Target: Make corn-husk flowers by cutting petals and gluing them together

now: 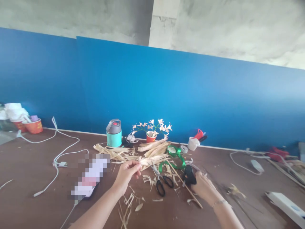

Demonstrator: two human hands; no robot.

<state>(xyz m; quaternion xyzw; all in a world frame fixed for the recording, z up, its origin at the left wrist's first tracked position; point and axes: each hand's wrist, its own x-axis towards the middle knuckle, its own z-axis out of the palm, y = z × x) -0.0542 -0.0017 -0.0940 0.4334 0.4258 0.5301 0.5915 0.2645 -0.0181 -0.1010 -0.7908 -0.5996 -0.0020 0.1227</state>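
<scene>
My left hand (127, 173) is pinched on the end of a pale dried husk strip (152, 160) that lies across a heap of husks (119, 152) on the brown table (30, 165). My right hand (202, 186) reaches over the table beside a black object (189, 175) and a thin wooden stick (183, 183); its fingers are smeared by motion. Black-handled scissors (162, 183) lie between my hands. A green ribbon (175, 157) curls just behind them.
At the back stand a teal flask (114, 133), a red cup with pale handmade flowers (151, 130), a tape roll (184, 149) and a white cup (193, 143). White cables (59, 152) run at left, red bowls (33, 126) far left, a white box (286, 206) right.
</scene>
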